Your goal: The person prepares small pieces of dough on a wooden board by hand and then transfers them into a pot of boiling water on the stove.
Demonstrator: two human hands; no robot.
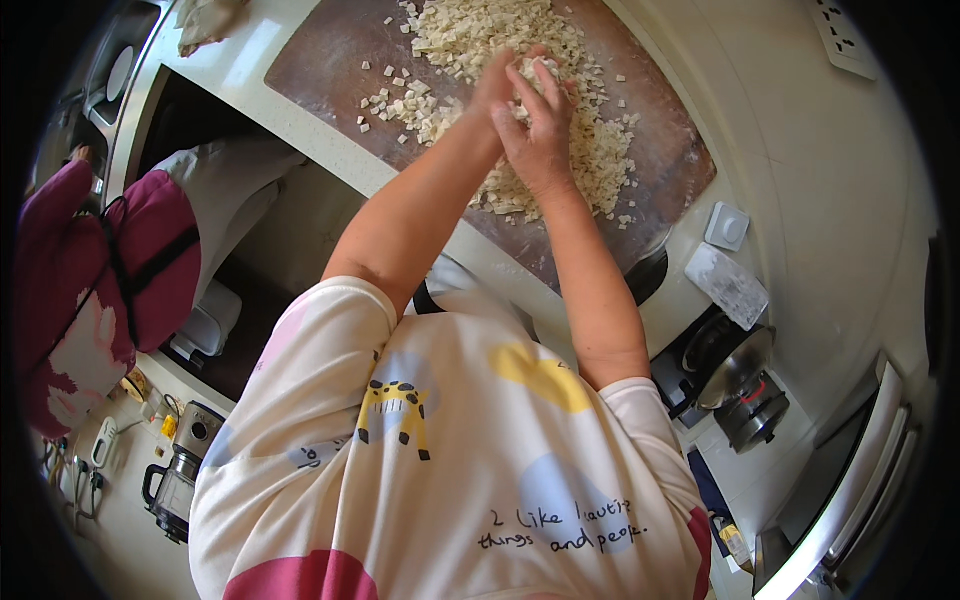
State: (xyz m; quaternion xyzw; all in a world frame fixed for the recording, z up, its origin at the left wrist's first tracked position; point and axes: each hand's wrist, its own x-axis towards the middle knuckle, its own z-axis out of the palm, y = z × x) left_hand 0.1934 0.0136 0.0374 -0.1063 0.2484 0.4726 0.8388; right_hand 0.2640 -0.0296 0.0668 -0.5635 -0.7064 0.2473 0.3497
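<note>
A heap of small, flat, pale square pieces (487, 30), apparently cut dough, covers much of a brown board (322, 64) dusted with white powder. Over the heap, my two hands meet around a loose clump of these pieces (541, 73). My left hand (496, 79) is blurred and presses against the clump from the left, its fingers partly hidden. From the right, my right hand (538, 124) curls spread fingers over the same clump, thumb towards the left hand. Scattered squares (405, 101) lie left of the hands, and more of the heap (600, 161) spreads right of my right wrist.
Another person in a maroon garment (157, 255) is at the left. A blender (184, 465) and power strip (103, 441) are at lower left. Right of the board are a white square object (727, 226), a pale slab (726, 285), a pan (739, 360) and a lidded pot (757, 424).
</note>
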